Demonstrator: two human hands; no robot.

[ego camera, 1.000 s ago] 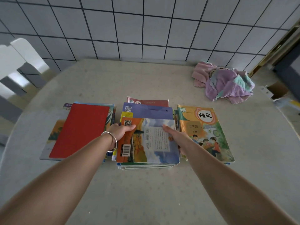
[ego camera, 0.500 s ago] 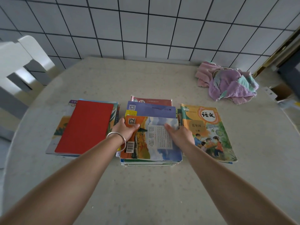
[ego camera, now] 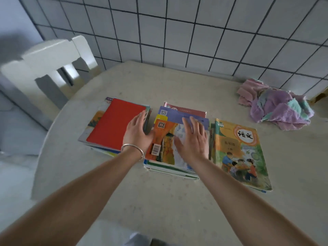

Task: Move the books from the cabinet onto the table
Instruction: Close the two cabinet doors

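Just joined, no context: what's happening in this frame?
A person is stacking books on a table. Both hands are open: the left hand sits between the red book and the middle stack, and the right hand lies flat over that stack. A third book lies to the right.

Table (ego camera: 177, 206) fills centre & lower frame, wall (ego camera: 195, 32) behind it along the top. Chair (ego camera: 48, 68) at upper left, just beside the table edge. Three book piles side by side mid-frame: left pile (ego camera: 113, 123), middle pile (ego camera: 170, 167), right pile (ego camera: 243, 153), w/ a narrow gap between left & middle; middle & right nearly touching. Cloth heap (ego camera: 276, 110) at upper right, on the table, well apart from the piles. Left hand (ego camera: 138, 134) over left pile's right edge; right hand (ego camera: 193, 141) flat over middle pile.
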